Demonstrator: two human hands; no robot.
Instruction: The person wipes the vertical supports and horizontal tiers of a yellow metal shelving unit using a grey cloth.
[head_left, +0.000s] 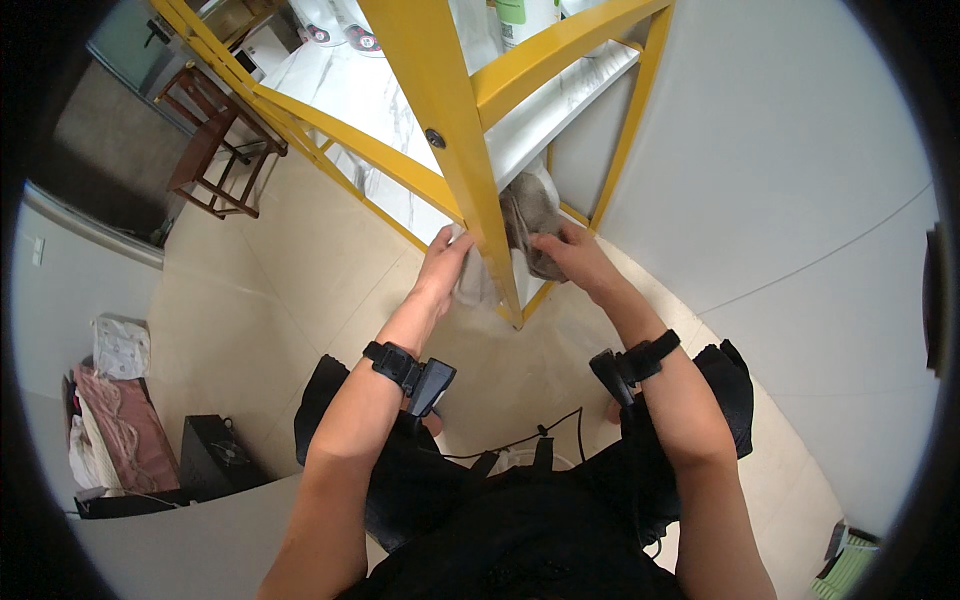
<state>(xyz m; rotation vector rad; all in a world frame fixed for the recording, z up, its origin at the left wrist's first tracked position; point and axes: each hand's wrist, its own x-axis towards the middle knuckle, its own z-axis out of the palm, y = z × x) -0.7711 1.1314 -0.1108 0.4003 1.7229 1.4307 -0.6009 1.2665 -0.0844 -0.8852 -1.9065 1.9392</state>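
A grey, stained cloth (534, 210) hangs around the lower part of a yellow metal post (457, 127) at the corner of a shelf rack. My right hand (583, 259) grips it on the post's right side, under a white marble-patterned shelf board (566, 105). To the left of the post, my left hand (444, 266) has its fingers on a paler, blurred part of cloth (474, 281). The post hides the middle, so I cannot tell whether both parts are one piece. Black straps with small devices sit on both forearms.
White bottles (337, 26) stand on the upper shelf. A grey-white wall panel (757, 157) rises at the right. A brown wooden chair (217, 139) is at the far left. Lower left are a black computer case (217, 457) and folded pink fabric (131, 427). A black cable (510, 448) crosses near my legs.
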